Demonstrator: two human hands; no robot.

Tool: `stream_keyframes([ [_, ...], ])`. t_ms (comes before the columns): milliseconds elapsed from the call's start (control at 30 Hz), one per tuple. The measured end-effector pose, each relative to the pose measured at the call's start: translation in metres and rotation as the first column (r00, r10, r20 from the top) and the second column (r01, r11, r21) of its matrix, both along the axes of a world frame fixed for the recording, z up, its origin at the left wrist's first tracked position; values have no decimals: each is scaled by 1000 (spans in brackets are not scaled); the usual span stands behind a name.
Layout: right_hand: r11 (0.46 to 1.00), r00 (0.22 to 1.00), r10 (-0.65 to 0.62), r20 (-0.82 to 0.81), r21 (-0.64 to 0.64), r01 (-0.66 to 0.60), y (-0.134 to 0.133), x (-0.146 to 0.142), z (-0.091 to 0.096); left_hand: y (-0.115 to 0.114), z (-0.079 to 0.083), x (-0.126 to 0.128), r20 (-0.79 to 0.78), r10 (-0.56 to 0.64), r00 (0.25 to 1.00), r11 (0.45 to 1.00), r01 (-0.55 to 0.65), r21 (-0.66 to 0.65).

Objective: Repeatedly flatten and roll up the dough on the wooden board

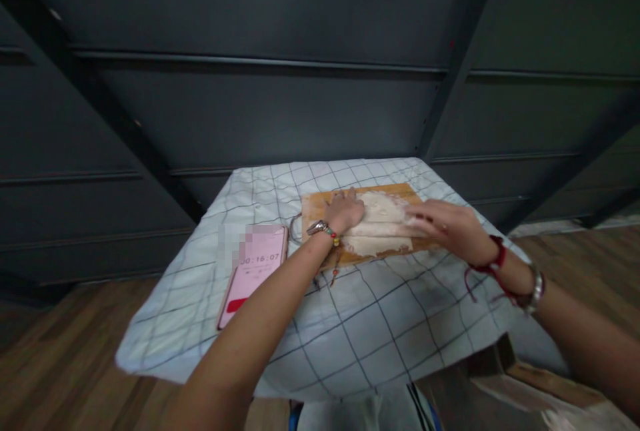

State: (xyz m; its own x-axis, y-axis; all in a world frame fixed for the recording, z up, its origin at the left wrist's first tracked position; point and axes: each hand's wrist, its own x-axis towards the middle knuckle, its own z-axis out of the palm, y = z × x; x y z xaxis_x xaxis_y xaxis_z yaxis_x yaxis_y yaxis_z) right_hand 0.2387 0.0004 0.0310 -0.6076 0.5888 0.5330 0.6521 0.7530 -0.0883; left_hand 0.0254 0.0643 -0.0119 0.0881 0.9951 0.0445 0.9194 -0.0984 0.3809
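Note:
A thin, pale sheet of dough (383, 207) with ragged edges lies on a wooden board (313, 201). Across it runs a pale, straight roll (377, 229); I cannot tell if this is a floured rolling pin or rolled-up dough. My left hand (344, 212) rests at the roll's left end, fingers spread over the dough's left side. At the right end is my right hand (453, 225), its fingers stretched out to the left over the roll and slightly blurred. A beaded bracelet circles my left wrist; a red cord and a silver bangle are on my right.
On the checked tablecloth (370, 311) a phone (257, 264) shows a running timer, left of the board. A cord or cable (295, 227) curls beside the board. An open cardboard box (540, 377) stands below the table at right. Dark metal panels (270, 111) rise behind.

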Motion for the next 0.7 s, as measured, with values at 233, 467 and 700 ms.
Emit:
stream_keyframes([
  [233, 940, 896, -235, 377, -146, 308, 82, -66, 5, -10, 6, 0, -21, 27, 999, 1000, -27, 9],
  [467, 947, 916, 67, 397, -313, 66, 79, -46, -21, -9, 7, 0, -2, 25, 1000, 998, -25, -62],
  [700, 990, 983, 139, 120, -36, -136, 20, -35, -21, -8, 6, 1, 16, 46, 999, 999, -46, -20],
])
